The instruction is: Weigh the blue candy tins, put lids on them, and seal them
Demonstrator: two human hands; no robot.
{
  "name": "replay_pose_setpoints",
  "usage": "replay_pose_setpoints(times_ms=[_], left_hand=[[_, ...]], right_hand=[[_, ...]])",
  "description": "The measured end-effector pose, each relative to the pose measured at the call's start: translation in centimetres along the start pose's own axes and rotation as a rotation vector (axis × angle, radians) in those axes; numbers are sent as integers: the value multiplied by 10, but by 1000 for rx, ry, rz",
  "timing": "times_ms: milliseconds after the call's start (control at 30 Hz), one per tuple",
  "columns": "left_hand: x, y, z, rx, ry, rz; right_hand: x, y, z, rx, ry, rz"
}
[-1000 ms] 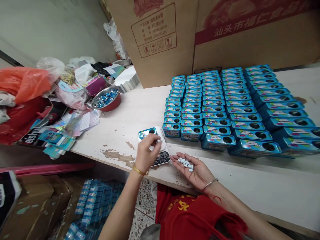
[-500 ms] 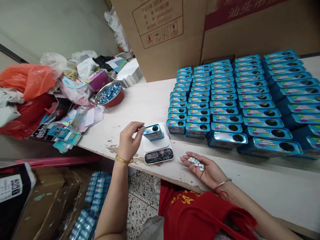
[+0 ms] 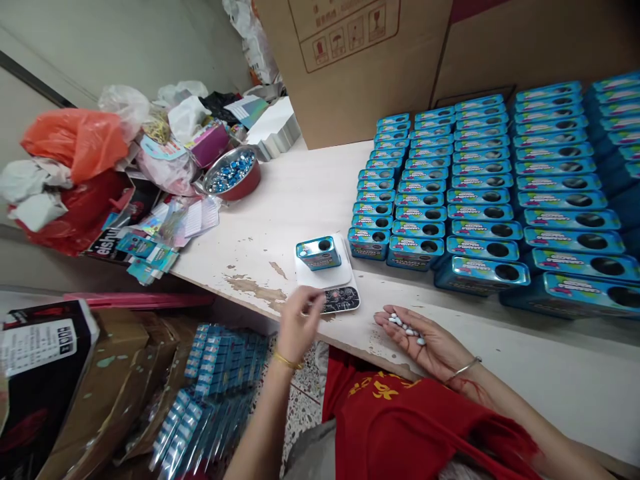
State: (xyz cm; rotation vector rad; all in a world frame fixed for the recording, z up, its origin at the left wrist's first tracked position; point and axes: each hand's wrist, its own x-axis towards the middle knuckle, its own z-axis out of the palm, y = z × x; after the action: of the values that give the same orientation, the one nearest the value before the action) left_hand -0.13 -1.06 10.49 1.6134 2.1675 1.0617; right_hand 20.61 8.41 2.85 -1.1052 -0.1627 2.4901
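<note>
A small blue tin [image 3: 319, 253] with a round dark hole in its top stands on the white kitchen scale [image 3: 324, 275]. One small pale spot shows at the left end of its top; I cannot make out what it is. My left hand [image 3: 301, 313], blurred by motion, hovers at the scale's front left with its fingers bent, covering part of the display. Palm up over the table edge, my right hand [image 3: 425, 340] is cupped under several pale blue oval candies [image 3: 406, 329].
Rows of similar blue tins [image 3: 425, 190] fill the table's right side before large cardboard cartons [image 3: 365, 73]. A red bowl [image 3: 245, 187] of blue-wrapped pieces stands back left, near piled plastic bags [image 3: 75, 143]. Below the edge lie cardboard boxes [image 3: 125, 373] and packed blue tins [image 3: 220, 360].
My left hand has moved away from the tin, down and right, to the front of the scale. My right hand still holds the candies. The view has shifted slightly.
</note>
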Motion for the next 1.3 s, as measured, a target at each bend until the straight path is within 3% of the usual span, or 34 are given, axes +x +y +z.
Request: replay_pose_setpoints(times_ms=[100,167,367,533,600,733,800,1100,1200,1300], left_hand=[[-19,27,42,36,-213,144],[-26,39,61,140,-294,194],[-26,43,75,326,-350,175],[-19,36,66,285,-325,285],[-9,27,53,255,-177,315],[20,0,18,365,300,179],[33,-11,6,445,373,134],[66,-14,8,548,142,252],[82,-12,0,584,60,225],[94,-1,-9,565,-65,291]], right_hand=[[-2,4,1,12,-29,33],[-3,6,2,22,-63,52],[-7,10,0,32,-172,65],[-5,11,-2,41,-163,57],[-5,9,-1,46,-146,87],[-6,3,3,52,-111,161],[-8,0,5,56,-99,165],[-8,-2,9,59,-84,143],[-8,-4,8,82,-89,128],[-8,-7,6,88,-78,135]])
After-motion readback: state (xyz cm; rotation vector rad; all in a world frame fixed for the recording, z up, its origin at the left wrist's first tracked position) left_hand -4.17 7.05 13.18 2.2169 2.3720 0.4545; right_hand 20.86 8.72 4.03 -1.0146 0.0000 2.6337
